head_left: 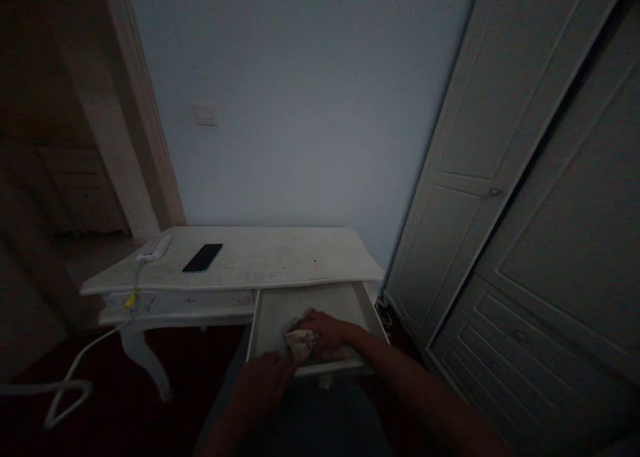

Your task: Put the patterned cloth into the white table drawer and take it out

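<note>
The light is dim, so the dark floor and the lap of the person are hard to make out; the rear of the pulled-out drawer is hidden under the white tabletop; the right hand covers a part of the crumpled cloth, and its fingertips are blurred; both forearms are cut off by the lower edge of the view.

The right forearm comes from the lower right and crosses over the side wall of the drawer; the hand is bent inward, with its fingers closed around the pale cloth, which is inside the drawer, near its front panel; the left hand lies at the left part of this panel, back upward, its fingers toward the cloth; I cannot tell if these fingers grip the edge or only rest there.

On the left of the tabletop lies a smartphone, dark side up; near it is a white device with a cable, too unclear to name exactly.
</note>
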Demonstrator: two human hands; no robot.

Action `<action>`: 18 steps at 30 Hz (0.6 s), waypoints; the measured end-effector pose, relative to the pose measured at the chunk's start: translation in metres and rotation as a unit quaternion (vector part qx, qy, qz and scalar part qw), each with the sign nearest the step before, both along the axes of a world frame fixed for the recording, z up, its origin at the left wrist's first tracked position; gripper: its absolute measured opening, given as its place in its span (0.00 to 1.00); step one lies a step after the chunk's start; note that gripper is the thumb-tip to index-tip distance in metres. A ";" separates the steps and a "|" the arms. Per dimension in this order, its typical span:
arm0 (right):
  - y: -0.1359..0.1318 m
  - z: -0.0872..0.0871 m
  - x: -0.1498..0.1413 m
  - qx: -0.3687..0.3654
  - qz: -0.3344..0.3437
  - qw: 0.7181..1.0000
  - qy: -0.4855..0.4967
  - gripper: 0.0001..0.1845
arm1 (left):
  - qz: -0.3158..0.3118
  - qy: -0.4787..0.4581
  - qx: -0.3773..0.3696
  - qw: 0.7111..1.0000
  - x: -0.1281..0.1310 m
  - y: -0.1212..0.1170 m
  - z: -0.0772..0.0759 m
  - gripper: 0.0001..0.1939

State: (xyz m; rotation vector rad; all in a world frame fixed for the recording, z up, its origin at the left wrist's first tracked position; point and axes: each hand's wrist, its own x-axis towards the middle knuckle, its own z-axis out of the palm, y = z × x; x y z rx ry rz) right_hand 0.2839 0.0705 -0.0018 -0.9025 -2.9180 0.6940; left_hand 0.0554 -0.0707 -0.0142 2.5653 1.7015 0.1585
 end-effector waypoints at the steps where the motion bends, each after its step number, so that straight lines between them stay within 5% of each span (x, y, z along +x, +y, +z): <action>1: 0.002 0.002 0.012 0.005 -0.044 0.999 -0.002 0.36 | -0.002 0.003 -0.001 1.000 0.000 0.000 0.002 0.22; 6: 0.017 0.004 0.045 0.054 -0.298 0.953 -0.024 0.37 | -0.036 -0.003 -0.011 0.999 0.003 0.010 0.009 0.27; 10: 0.034 -0.002 0.020 0.084 -0.405 0.910 -0.037 0.34 | -0.023 0.002 -0.040 0.999 0.007 0.014 0.016 0.32; 13: 0.044 -0.007 -0.018 0.095 -0.425 0.900 -0.037 0.32 | -0.028 -0.004 -0.045 0.999 0.007 0.013 0.017 0.31; 18: 0.045 -0.010 -0.088 0.096 -0.361 0.927 -0.018 0.37 | -0.049 0.000 -0.046 0.998 0.004 0.013 0.006 0.25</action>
